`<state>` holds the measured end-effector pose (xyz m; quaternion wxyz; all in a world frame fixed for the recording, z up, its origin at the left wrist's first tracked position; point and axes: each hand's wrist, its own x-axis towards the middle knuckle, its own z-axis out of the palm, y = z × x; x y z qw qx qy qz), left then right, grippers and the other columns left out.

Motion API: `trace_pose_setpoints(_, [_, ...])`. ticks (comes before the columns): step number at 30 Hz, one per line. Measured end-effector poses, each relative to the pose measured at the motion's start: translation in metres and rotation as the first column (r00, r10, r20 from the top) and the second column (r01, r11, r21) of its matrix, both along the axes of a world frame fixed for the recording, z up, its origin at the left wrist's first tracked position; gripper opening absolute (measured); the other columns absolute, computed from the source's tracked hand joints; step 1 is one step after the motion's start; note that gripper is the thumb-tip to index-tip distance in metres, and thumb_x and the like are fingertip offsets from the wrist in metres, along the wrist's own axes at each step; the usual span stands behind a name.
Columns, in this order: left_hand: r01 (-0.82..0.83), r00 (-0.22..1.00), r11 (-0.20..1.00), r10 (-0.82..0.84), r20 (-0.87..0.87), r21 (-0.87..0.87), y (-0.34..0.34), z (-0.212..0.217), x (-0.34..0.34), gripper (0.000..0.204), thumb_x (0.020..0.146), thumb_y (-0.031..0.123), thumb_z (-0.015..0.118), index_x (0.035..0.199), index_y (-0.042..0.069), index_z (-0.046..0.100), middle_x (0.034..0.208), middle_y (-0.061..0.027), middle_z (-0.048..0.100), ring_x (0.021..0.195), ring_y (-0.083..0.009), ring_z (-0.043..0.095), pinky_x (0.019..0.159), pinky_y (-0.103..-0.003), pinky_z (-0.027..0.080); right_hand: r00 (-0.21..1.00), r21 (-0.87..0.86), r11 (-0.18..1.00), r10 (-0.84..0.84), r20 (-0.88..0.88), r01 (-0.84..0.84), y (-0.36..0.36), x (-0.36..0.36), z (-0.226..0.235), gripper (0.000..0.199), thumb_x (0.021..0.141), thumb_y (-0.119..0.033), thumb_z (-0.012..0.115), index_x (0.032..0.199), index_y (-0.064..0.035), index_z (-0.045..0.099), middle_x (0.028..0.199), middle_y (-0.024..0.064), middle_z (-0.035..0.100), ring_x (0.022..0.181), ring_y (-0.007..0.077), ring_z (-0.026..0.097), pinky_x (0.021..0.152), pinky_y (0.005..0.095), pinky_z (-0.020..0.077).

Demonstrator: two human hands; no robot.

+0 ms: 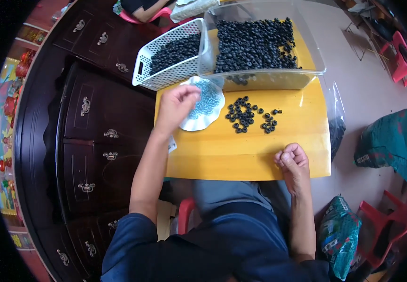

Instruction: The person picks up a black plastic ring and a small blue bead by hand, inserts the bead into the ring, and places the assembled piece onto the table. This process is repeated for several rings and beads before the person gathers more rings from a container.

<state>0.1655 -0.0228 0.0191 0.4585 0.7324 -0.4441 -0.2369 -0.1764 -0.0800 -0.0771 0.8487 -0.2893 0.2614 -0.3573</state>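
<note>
My left hand (174,109) is above the left side of a white wavy-rimmed plate (195,126), its thumb and fingers pinched together. Whatever the pinch holds is too small to make out. On the plate lies a heap of tiny pale-blue, shiny pieces (207,97). Low over the table's front right part, my right hand (295,168) has its fingers curled in against the thumb. Anything inside them is hidden. Between the hands, farther back, loose black ring-shaped parts (242,114) lie scattered on the yellow tabletop (213,155), with a smaller group to their right.
At the back stand a clear plastic bin (264,81) and a white perforated basket (166,81), both holding many black parts. Dark drawers (90,110) line the left side. Green sacks (393,145) and red chairs (403,56) are on the right. Another person's arm (149,11) shows at the top.
</note>
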Motion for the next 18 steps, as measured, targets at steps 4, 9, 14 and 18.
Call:
trace_pose_setpoints(4, [0.093,0.987,0.978,-0.116,0.112,0.186,0.013,-0.04,-0.037,0.01,0.089,0.004,0.067,0.096,0.002,0.073,0.08,0.0029,0.067,0.065,-0.0025,0.054,0.059,-0.02,0.044,1.0,0.005,1.0,0.01,-0.023,-0.01,0.0,0.001,0.001,0.017,0.092,-0.014,0.071,0.1,-0.0087,0.058,0.087,0.0053,0.066,0.081,0.0138,0.062,0.076,0.0255,0.0471])
trace_pose_setpoints(9, [0.192,0.92,0.979,-0.204,0.336,0.068,0.005,-0.059,-0.076,0.01,0.085,0.005,0.07,0.095,0.001,0.072,0.071,-0.0038,0.062,0.056,-0.0084,0.052,0.055,-0.025,0.042,0.999,-0.022,1.0,0.013,-0.042,-0.014,0.0,0.0,0.001,0.016,0.092,-0.014,0.071,0.1,-0.0088,0.058,0.087,0.0061,0.067,0.08,0.0135,0.061,0.075,0.0251,0.0465])
trace_pose_setpoints(14, [0.21,0.891,0.972,-0.235,0.388,0.105,0.0,-0.052,-0.106,0.013,0.082,0.01,0.072,0.095,0.006,0.071,0.085,-0.0103,0.068,0.073,-0.0289,0.067,0.065,-0.038,0.053,0.999,-0.034,0.999,0.022,-0.035,-0.023,-0.001,0.001,-0.002,0.016,0.092,-0.015,0.071,0.1,-0.0084,0.058,0.087,0.0065,0.068,0.079,0.0132,0.061,0.075,0.0247,0.0467])
trace_pose_setpoints(18, [0.333,0.787,0.935,-0.348,0.509,0.123,-0.009,-0.055,-0.131,0.017,0.084,0.016,0.071,0.099,0.009,0.07,0.093,-0.0081,0.068,0.08,-0.031,0.067,0.069,-0.041,0.054,0.999,-0.021,0.999,0.032,-0.023,-0.033,0.0,0.0,-0.002,0.015,0.093,-0.014,0.07,0.1,-0.0084,0.059,0.088,0.0066,0.069,0.081,0.0127,0.063,0.075,0.0243,0.048])
